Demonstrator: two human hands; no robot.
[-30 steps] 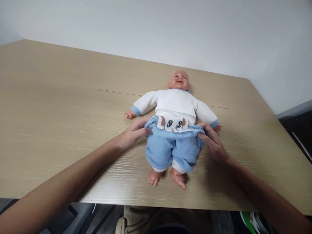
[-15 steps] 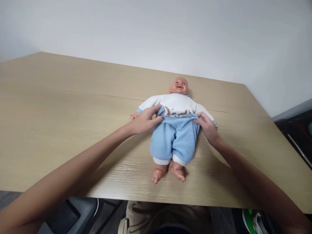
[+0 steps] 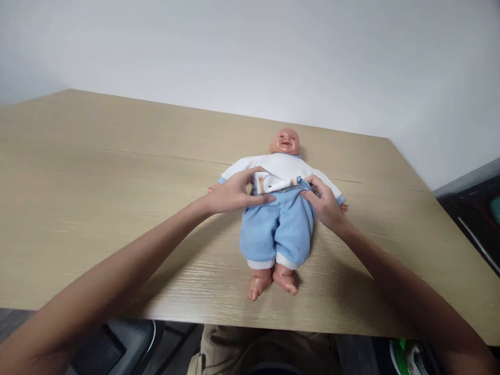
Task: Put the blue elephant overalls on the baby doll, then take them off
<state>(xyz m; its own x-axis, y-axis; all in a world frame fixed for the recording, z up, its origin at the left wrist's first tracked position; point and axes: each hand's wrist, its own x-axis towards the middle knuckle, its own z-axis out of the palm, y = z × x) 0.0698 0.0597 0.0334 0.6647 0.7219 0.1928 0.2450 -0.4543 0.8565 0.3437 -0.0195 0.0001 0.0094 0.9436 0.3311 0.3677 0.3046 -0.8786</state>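
Our left hand (image 3: 234, 194) and right hand (image 3: 322, 200) pinch the trousers' (image 3: 279, 229) waistband at the doll's (image 3: 287, 141) waist; uneven tugging could bunch its shirt (image 3: 281, 165).

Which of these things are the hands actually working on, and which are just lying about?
In hand:
left hand and right hand, both at the waistband of the blue trousers
doll lying face up
its white top, hem bunched

Lying about:
wooden table
green and white thing on the floor, too cut off to identify
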